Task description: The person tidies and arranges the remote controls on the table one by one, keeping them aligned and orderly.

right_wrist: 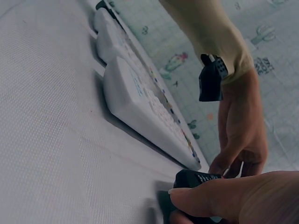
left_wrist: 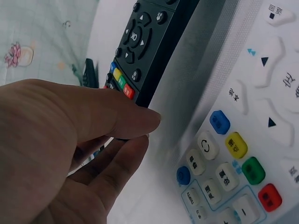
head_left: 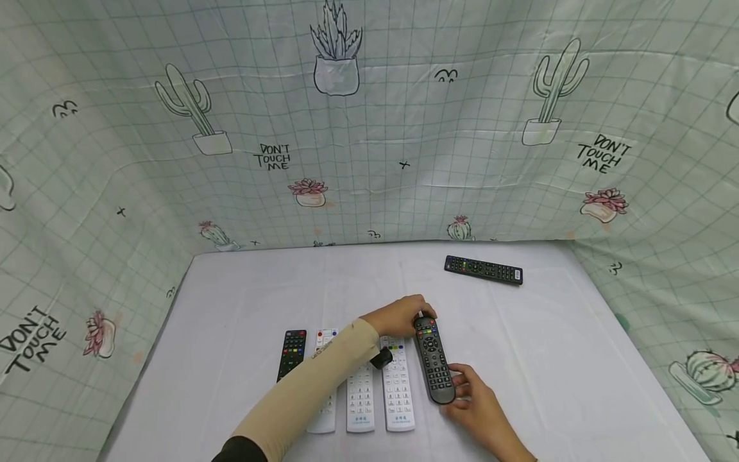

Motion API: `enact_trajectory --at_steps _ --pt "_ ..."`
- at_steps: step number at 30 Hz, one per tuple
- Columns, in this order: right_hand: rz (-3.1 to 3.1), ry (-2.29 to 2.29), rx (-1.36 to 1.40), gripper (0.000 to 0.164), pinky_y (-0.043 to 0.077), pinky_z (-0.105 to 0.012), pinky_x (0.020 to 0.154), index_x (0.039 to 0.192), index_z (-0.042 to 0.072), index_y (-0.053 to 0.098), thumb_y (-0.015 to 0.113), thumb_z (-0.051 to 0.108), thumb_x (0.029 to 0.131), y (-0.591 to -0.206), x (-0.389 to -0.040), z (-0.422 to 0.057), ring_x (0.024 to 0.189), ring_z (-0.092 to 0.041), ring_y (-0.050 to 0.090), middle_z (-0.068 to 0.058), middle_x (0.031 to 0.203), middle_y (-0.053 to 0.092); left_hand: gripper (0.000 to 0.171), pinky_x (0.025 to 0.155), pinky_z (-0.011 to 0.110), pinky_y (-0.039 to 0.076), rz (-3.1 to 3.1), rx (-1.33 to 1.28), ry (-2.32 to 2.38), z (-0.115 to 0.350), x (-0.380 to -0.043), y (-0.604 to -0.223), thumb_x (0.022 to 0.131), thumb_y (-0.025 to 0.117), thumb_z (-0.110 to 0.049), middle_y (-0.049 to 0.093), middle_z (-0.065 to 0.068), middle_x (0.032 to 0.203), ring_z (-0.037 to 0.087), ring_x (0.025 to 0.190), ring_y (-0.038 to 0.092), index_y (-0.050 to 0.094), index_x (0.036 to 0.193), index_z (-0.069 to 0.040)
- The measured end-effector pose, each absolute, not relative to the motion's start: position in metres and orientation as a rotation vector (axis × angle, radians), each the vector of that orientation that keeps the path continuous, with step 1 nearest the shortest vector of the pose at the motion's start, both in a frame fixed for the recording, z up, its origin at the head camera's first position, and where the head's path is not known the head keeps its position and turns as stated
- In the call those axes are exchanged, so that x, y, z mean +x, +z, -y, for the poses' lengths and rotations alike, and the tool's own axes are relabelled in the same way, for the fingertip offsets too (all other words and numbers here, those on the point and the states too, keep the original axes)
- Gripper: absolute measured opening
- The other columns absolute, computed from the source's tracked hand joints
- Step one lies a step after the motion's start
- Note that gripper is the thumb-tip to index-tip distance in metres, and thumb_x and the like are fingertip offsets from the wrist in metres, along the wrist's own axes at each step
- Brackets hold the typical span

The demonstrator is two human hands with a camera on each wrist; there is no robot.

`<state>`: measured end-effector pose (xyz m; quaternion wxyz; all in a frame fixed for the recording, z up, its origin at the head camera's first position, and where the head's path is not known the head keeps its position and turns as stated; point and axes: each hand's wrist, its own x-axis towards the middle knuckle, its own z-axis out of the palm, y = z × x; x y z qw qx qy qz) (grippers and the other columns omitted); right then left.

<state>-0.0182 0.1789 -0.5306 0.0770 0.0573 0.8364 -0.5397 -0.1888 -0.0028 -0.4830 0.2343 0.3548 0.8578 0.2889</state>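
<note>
A dark grey remote control (head_left: 433,359) lies at a slight slant, right of a row of remotes. My left hand (head_left: 398,316) reaches across the row and pinches its far end between thumb and fingers. In the left wrist view, the thumb lies beside the coloured buttons of the remote control (left_wrist: 140,51). My right hand (head_left: 476,410) holds the near end, thumb at the bottom corner and fingers along the right side. The right wrist view has the right thumb (right_wrist: 210,198) pressed against that end. A white remote (head_left: 398,391) is immediately to the left.
Two more white remotes (head_left: 360,401) (head_left: 324,417) and a black remote (head_left: 291,351) continue the row leftward, partly under the left sleeve (head_left: 314,385). Another black remote (head_left: 484,270) lies at the back right of the white table (head_left: 242,289). Printed cloth (head_left: 381,115) hangs behind and along both sides.
</note>
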Motion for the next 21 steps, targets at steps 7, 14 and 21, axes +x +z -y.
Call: enact_trajectory --at_steps 7,14,21 --pt "-2.55 -1.576 0.15 0.077 0.061 -0.026 0.076 0.138 -0.006 0.057 0.081 -0.021 0.067 -0.53 -0.017 -0.176 0.092 -0.019 0.063 -0.013 0.107 0.062 0.051 0.1 0.02 0.051 -2.376 0.97 0.746 0.002 -0.189 -0.486 0.088 0.075 0.015 0.064 0.009 0.127 0.016 0.114 0.062 0.069 0.136 -0.003" --pt "-2.585 -1.525 0.113 0.077 0.061 -0.025 0.073 0.139 -0.008 0.056 0.082 -0.019 0.067 -0.528 -0.018 -0.174 0.091 -0.018 0.065 -0.012 0.106 0.063 0.053 0.1 0.019 0.051 -2.394 0.963 0.702 0.003 -0.19 -0.491 0.087 0.077 0.013 0.064 0.007 0.126 0.014 0.114 0.062 0.069 0.136 -0.005" --pt "-2.635 -1.473 0.091 0.075 0.059 -0.024 0.071 0.137 -0.01 0.057 0.081 -0.019 0.067 -0.527 -0.019 -0.172 0.088 -0.017 0.063 -0.012 0.104 0.063 0.054 0.102 0.02 0.051 -2.395 0.957 0.679 0.004 -0.191 -0.494 0.087 0.077 0.013 0.064 0.007 0.126 0.014 0.115 0.062 0.069 0.137 -0.006"
